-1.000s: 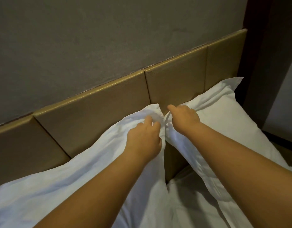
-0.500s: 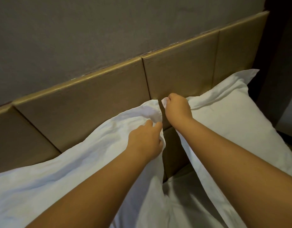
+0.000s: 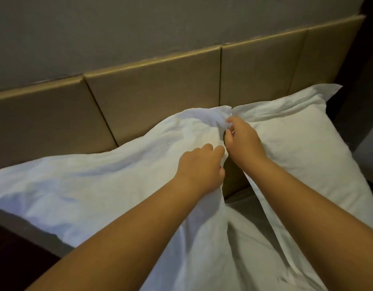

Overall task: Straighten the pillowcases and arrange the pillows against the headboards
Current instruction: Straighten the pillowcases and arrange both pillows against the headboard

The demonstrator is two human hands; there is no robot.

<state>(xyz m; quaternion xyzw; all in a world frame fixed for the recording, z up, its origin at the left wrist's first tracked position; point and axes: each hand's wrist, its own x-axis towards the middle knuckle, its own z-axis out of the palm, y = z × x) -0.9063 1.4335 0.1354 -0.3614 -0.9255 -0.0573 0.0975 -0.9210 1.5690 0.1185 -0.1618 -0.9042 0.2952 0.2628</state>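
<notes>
Forearms reach out over the rumpled white bed sheet (image 3: 240,248). The left hand (image 3: 199,166) pinches the inner edge of the crumpled left white pillow (image 3: 110,175); the right hand (image 3: 243,139), moved across from the smoother right white pillow (image 3: 296,143), now seems to nip that same corner. Both pillows lean on the tan panelled headboard (image 3: 156,89), so straightening continues.

Dim grey wall (image 3: 139,24) behind; dark furniture (image 3: 15,255) at lower left.
</notes>
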